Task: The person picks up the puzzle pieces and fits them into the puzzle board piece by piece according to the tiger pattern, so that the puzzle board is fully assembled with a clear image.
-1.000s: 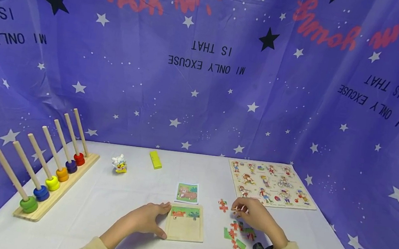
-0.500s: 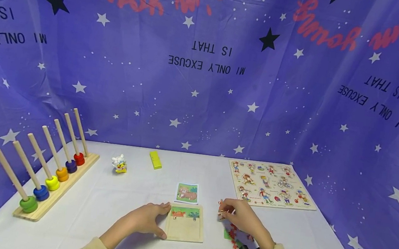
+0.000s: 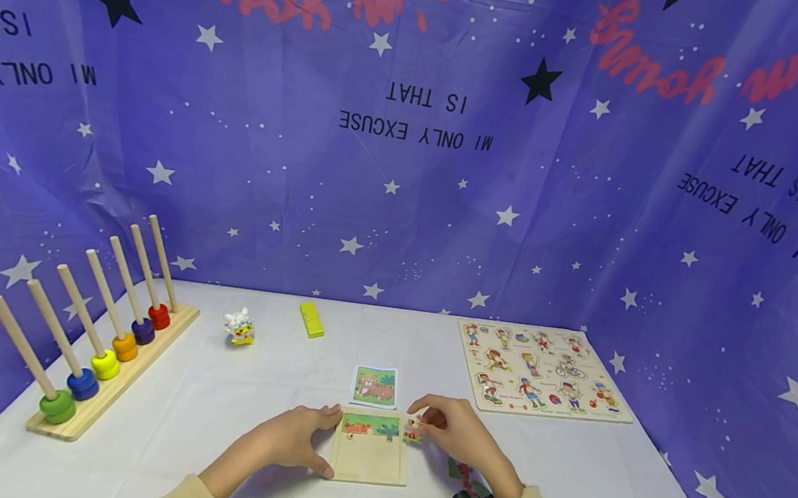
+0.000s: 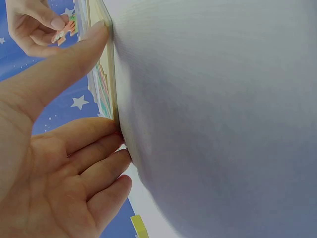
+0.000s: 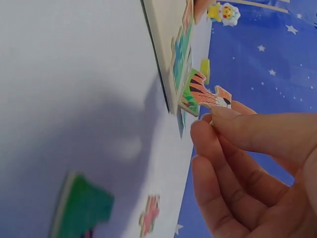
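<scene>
In the head view my left hand rests against the left edge of a wooden puzzle board. Its thumb touches the near corner and the fingers lie by the far one, fairly straight. Pieces fill the top strip of the board; bare wood shows below. My right hand pinches a jigsaw piece between thumb and fingers, just off the board's upper right edge. Orange with black stripes and green mark this piece. Loose puzzle pieces lie under the right forearm, partly hidden. Behind the board is a picture card.
A peg rack with coloured rings stands at the left. Further back are a small toy figure and a yellow block. A large wooden picture board lies at the back right. A purple curtain borders the table.
My right hand has moved left from beside the loose pieces to the board's right edge, carrying the jigsaw piece. The left hand has stayed at the board.
</scene>
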The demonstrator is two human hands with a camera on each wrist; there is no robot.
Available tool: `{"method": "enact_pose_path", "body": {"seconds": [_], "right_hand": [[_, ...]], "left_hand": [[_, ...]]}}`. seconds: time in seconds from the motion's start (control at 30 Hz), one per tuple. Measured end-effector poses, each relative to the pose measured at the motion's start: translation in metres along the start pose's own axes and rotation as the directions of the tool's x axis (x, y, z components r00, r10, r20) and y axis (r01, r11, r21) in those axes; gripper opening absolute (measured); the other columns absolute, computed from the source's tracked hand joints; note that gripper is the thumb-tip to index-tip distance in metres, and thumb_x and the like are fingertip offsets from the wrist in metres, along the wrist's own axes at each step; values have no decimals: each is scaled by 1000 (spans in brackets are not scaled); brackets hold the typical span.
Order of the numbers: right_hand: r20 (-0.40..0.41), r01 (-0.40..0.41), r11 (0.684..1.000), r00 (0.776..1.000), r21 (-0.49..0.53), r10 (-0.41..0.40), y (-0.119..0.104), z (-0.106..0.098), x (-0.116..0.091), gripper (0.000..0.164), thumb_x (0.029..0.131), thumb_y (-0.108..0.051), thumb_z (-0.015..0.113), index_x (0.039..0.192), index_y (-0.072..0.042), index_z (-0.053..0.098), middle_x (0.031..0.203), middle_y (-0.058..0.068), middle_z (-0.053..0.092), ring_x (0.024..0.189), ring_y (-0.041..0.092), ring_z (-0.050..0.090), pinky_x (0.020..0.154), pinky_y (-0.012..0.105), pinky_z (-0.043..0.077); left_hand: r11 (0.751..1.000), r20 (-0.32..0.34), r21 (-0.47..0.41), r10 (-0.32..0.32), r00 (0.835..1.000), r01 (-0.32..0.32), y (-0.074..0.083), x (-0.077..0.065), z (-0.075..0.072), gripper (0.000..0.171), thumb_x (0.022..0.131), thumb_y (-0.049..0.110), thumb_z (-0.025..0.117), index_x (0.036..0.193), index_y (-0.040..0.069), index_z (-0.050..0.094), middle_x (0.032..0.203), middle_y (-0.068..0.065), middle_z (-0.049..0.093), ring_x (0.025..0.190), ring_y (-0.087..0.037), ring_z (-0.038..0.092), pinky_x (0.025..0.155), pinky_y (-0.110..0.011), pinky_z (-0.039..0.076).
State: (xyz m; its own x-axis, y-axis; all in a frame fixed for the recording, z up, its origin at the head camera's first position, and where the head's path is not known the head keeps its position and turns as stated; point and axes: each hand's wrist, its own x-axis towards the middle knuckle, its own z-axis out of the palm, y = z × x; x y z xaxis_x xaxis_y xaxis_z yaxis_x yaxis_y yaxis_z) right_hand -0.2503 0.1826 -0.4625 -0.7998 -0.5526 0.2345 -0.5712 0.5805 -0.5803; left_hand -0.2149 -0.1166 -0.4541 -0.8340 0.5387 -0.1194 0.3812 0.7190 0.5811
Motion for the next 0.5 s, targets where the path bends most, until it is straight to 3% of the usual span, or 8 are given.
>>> {"method": "enact_pose_path", "body": {"seconds": [0.5], "right_hand": [[21, 26, 995, 999, 92, -28, -22, 21, 15, 13, 86, -1, 70, 96, -10, 70, 81, 2, 67, 60, 5, 58, 53, 19, 49]], "left_hand": [[1000, 0, 5, -2, 1000, 2, -2, 1, 1, 88, 66, 34, 86, 136, -5, 49, 146, -19, 42, 133, -39, 40, 109, -54, 32]]}}
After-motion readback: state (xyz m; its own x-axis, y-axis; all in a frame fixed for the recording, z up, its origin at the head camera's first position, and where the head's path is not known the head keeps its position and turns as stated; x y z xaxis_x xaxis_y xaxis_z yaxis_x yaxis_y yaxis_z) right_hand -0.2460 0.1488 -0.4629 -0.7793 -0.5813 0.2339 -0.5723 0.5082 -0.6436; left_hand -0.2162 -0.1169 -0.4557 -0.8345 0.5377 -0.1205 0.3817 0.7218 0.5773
